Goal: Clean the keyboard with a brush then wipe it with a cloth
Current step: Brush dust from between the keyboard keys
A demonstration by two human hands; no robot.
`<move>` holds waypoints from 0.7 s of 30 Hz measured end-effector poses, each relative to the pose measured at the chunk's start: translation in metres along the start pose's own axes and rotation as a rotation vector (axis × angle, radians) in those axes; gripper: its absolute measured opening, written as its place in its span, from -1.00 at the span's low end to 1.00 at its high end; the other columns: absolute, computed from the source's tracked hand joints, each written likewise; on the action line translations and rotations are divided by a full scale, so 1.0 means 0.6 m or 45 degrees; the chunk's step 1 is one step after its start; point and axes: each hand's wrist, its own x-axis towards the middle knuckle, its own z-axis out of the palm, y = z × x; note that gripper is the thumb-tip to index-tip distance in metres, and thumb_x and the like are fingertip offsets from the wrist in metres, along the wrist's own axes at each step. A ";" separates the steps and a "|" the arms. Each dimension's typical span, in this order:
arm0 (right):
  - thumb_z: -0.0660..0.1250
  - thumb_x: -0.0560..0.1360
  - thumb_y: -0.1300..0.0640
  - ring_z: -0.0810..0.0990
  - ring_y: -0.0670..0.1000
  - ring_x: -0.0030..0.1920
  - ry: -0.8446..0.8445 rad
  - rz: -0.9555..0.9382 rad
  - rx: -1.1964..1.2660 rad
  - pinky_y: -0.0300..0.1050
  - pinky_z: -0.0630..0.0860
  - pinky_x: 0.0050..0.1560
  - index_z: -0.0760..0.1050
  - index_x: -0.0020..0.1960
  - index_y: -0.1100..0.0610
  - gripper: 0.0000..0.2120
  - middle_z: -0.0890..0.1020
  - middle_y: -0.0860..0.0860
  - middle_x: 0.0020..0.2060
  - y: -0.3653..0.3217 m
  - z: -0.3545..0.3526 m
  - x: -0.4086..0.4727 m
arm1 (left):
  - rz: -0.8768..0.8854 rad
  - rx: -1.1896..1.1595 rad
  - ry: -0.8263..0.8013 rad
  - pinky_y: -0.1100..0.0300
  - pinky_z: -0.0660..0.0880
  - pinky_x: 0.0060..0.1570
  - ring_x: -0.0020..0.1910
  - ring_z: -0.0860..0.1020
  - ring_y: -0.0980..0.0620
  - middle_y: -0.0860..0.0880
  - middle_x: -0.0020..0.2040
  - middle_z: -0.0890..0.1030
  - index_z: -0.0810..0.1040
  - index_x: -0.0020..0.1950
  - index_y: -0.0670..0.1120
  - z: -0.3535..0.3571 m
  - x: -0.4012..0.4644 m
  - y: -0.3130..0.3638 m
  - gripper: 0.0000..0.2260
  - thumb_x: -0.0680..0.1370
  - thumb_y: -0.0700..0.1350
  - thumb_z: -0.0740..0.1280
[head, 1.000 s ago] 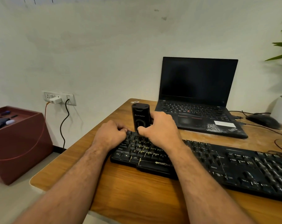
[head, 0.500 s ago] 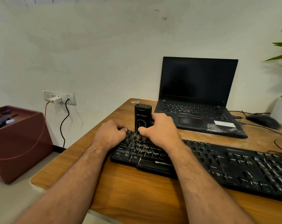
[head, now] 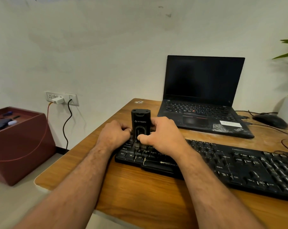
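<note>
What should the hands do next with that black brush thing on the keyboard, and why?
Probably slide the brush to the right along the keys. Both the left hand and the right hand hold it upright, bristles down, at the left end of the keyboard. The long stretch of keys to the right shows pale specks, so that part likely needs brushing.

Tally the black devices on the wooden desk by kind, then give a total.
Keyboard: 1
Laptop: 1
Mouse: 1
Brush tool, upright between left hand and right hand: 1
Total: 4
</note>
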 end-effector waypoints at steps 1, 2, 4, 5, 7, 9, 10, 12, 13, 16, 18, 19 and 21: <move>0.54 0.38 0.00 0.66 -0.17 -0.20 0.041 0.012 -0.007 -0.17 0.62 -0.15 0.60 -0.07 -0.10 -0.83 0.70 -0.14 -0.20 0.000 0.000 -0.001 | -0.006 -0.005 -0.006 0.20 0.49 -0.18 -0.24 0.61 0.08 0.06 -0.29 0.66 0.64 -0.25 0.05 -0.001 0.000 0.001 -0.83 0.54 -0.04 0.35; 0.55 0.38 0.01 0.66 -0.18 -0.20 0.035 0.016 0.027 -0.17 0.63 -0.15 0.60 -0.06 -0.10 -0.82 0.71 -0.14 -0.19 0.000 -0.001 -0.005 | -0.007 -0.011 -0.009 0.19 0.50 -0.17 -0.24 0.61 0.07 0.07 -0.31 0.65 0.63 -0.28 0.05 -0.001 -0.001 0.002 -0.81 0.54 -0.04 0.35; 0.56 0.39 0.06 0.70 -0.18 -0.14 -0.087 0.017 0.143 -0.16 0.66 -0.06 0.65 0.07 -0.05 -0.74 0.73 -0.13 -0.13 -0.003 -0.004 -0.014 | -0.001 -0.008 0.000 0.21 0.45 -0.24 -0.29 0.59 0.05 0.08 -0.35 0.62 0.58 -0.36 0.03 -0.002 -0.003 0.004 -0.76 0.51 -0.03 0.39; 0.56 0.39 0.06 0.70 -0.18 -0.12 -0.138 0.009 0.158 -0.17 0.65 -0.04 0.65 0.11 -0.04 -0.70 0.74 -0.13 -0.11 -0.004 -0.005 -0.019 | -0.002 -0.008 0.002 0.21 0.43 -0.27 -0.30 0.58 0.06 0.07 -0.36 0.62 0.56 -0.38 0.03 -0.001 -0.003 0.004 -0.75 0.50 -0.03 0.40; 0.55 0.40 0.05 0.68 -0.21 -0.13 -0.102 -0.002 0.089 -0.28 0.61 -0.12 0.64 0.10 -0.04 -0.72 0.72 -0.15 -0.12 -0.004 -0.007 -0.022 | -0.003 -0.004 0.009 0.21 0.44 -0.24 -0.29 0.58 0.06 0.06 -0.34 0.63 0.56 -0.38 0.04 0.000 -0.001 0.002 -0.76 0.50 -0.02 0.39; 0.55 0.41 0.05 0.67 -0.22 -0.16 -0.042 0.009 0.044 -0.37 0.56 -0.19 0.61 0.05 -0.08 -0.75 0.71 -0.16 -0.15 -0.005 -0.011 -0.023 | -0.003 -0.001 0.015 0.20 0.45 -0.21 -0.27 0.58 0.06 0.09 -0.35 0.62 0.58 -0.36 0.06 -0.001 0.000 0.002 -0.77 0.51 -0.02 0.36; 0.56 0.41 0.07 0.68 -0.21 -0.16 -0.072 0.009 0.084 -0.35 0.58 -0.16 0.62 0.05 -0.06 -0.75 0.72 -0.16 -0.16 -0.005 -0.014 -0.024 | -0.002 -0.003 0.020 0.20 0.46 -0.21 -0.27 0.59 0.05 0.10 -0.36 0.61 0.58 -0.37 0.06 -0.002 -0.001 0.003 -0.77 0.51 -0.02 0.37; 0.56 0.42 0.12 0.72 -0.17 -0.14 -0.226 0.017 0.234 -0.22 0.64 -0.03 0.65 0.11 -0.03 -0.71 0.75 -0.14 -0.15 -0.008 -0.019 -0.031 | 0.003 -0.011 0.025 0.20 0.45 -0.25 -0.31 0.56 0.05 0.08 -0.38 0.59 0.53 -0.41 0.03 -0.003 -0.003 0.006 -0.72 0.51 -0.02 0.40; 0.56 0.42 0.14 0.72 -0.17 -0.12 -0.275 0.016 0.268 -0.18 0.65 0.00 0.65 0.13 -0.03 -0.70 0.75 -0.14 -0.14 -0.010 -0.018 -0.036 | 0.003 -0.006 0.028 0.21 0.43 -0.28 -0.34 0.54 0.06 0.07 -0.39 0.58 0.51 -0.42 0.01 -0.004 -0.005 0.007 -0.70 0.51 -0.02 0.40; 0.56 0.40 0.12 0.70 -0.19 -0.10 -0.145 -0.018 0.179 -0.19 0.63 -0.01 0.65 0.14 -0.05 -0.67 0.74 -0.16 -0.12 -0.010 -0.009 -0.033 | 0.012 0.005 0.028 0.20 0.46 -0.28 -0.34 0.56 0.04 0.05 -0.40 0.59 0.51 -0.43 -0.02 -0.004 -0.008 0.008 -0.69 0.51 -0.02 0.40; 0.56 0.39 0.11 0.69 -0.20 -0.08 -0.128 -0.026 0.163 -0.19 0.61 0.01 0.66 0.13 -0.07 -0.67 0.73 -0.17 -0.10 -0.012 -0.008 -0.030 | 0.021 0.000 0.035 0.20 0.45 -0.29 -0.33 0.56 0.02 0.05 -0.40 0.58 0.50 -0.42 -0.03 -0.006 -0.008 0.008 -0.69 0.51 -0.02 0.39; 0.56 0.39 0.13 0.70 -0.20 -0.07 -0.175 -0.026 0.193 -0.17 0.61 0.04 0.66 0.13 -0.06 -0.67 0.74 -0.18 -0.10 -0.012 -0.010 -0.029 | 0.033 0.011 0.028 0.21 0.44 -0.31 -0.33 0.55 0.02 0.05 -0.39 0.57 0.50 -0.40 -0.04 -0.006 -0.009 0.009 -0.70 0.52 -0.01 0.38; 0.57 0.39 0.16 0.70 -0.20 -0.07 -0.286 -0.025 0.222 -0.15 0.62 0.06 0.67 0.11 -0.05 -0.68 0.74 -0.19 -0.10 -0.013 -0.014 -0.032 | 0.063 0.050 0.025 0.25 0.42 -0.30 -0.31 0.54 0.07 0.06 -0.33 0.57 0.51 -0.33 -0.03 -0.006 -0.010 0.011 -0.74 0.53 0.02 0.36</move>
